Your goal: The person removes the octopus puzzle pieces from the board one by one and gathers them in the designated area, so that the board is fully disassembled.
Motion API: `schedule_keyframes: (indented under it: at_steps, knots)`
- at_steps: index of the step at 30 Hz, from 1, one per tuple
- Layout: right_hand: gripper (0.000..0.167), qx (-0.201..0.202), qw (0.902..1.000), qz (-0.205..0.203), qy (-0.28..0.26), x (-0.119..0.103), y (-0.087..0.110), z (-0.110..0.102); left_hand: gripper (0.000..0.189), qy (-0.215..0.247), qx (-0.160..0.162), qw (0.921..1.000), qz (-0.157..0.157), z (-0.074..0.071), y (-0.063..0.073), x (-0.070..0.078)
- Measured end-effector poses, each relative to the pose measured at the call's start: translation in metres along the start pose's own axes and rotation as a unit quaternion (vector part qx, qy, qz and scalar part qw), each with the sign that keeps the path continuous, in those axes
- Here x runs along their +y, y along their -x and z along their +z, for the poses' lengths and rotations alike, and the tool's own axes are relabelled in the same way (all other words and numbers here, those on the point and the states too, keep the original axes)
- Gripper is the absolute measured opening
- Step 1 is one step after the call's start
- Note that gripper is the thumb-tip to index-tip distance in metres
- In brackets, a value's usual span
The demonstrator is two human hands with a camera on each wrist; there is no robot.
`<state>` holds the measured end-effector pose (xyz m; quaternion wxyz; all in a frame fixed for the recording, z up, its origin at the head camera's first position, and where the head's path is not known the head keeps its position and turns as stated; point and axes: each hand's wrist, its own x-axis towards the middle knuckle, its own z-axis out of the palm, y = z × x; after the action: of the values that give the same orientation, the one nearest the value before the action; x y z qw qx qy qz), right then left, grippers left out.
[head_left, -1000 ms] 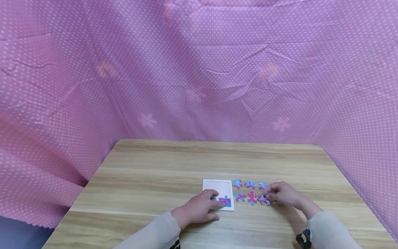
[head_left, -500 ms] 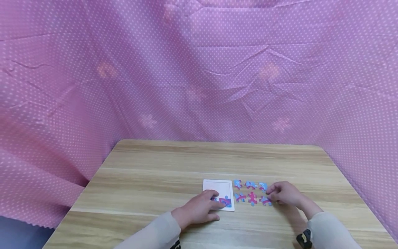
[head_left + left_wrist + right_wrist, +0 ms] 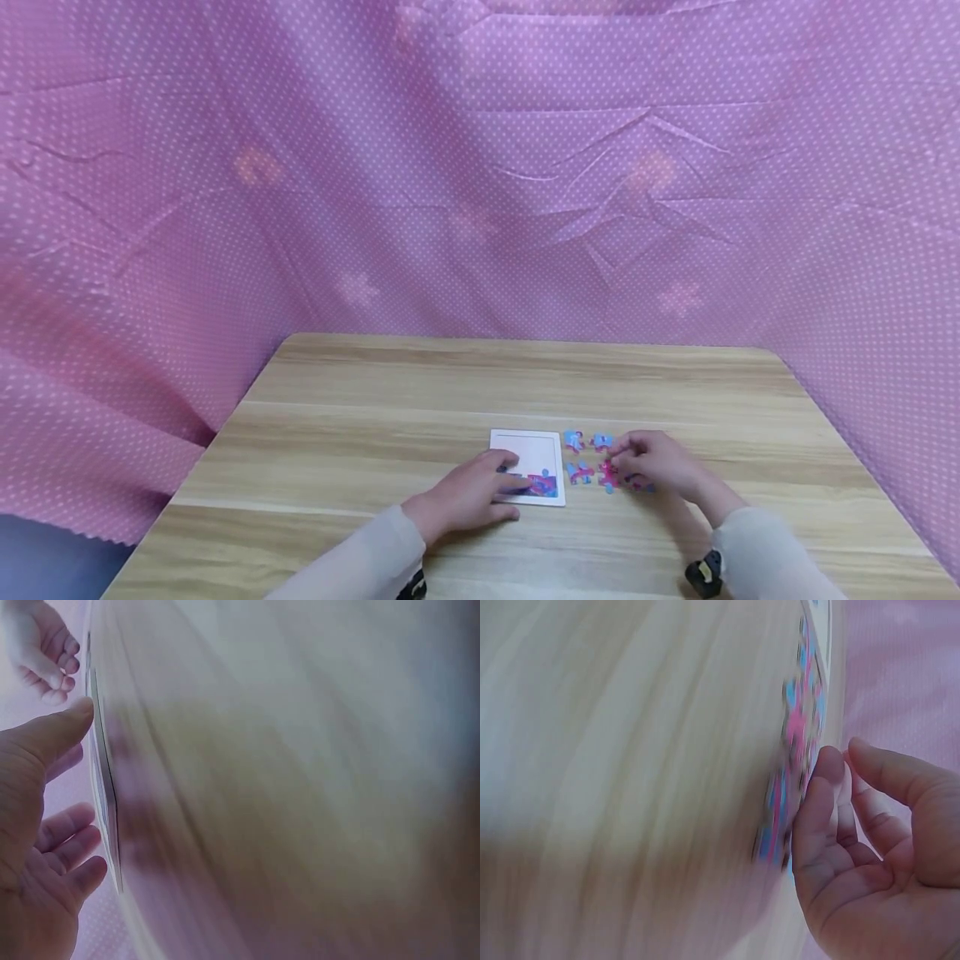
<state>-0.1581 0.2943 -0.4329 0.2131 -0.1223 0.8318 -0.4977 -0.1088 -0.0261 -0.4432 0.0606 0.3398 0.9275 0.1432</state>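
In the head view a white puzzle board [image 3: 527, 442] lies on the table, pink and blue pieces filling its near edge. My left hand [image 3: 468, 494] rests over its near left part; the left wrist view shows the thumb [image 3: 71, 724] and fingers spread along the board's edge. Right of the board lie loose jigsaw pieces [image 3: 580, 472] in two rows. Low over the right-hand pieces is my right hand [image 3: 658, 464], fingers bent, thumb and forefinger tips close together. It hides the upper right piece. Whether a piece is between those fingertips I cannot tell.
The wooden table [image 3: 375, 392] reaches back to a pink dotted cloth [image 3: 480, 208] that hangs behind and at both sides. A dark band [image 3: 705, 575] is on the right wrist.
My right hand has moved left across the loose pieces and now covers the upper right one. The left hand has slid slightly left on the board.
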Motion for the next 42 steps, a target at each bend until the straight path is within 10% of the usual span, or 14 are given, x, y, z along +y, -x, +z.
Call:
schedule_keyframes:
  at_steps: [15,29,42]
  knots:
    - [0.02,-0.012,0.9993,-0.027,-0.022,-0.034,-0.031,0.061,0.058,0.02,0.018,0.9985,-0.048,-0.01,0.012,-0.033]
    - [0.019,-0.034,0.9984,-0.036,-0.026,-0.064,-0.039,0.11,0.057,0.005,0.019,0.9995,-0.025,-0.008,0.012,-0.042]
    - [0.019,-0.024,0.9944,-0.055,0.087,-0.063,-0.045,0.118,0.058,0.011,-0.001,0.9991,-0.041,-0.013,0.01,-0.038]
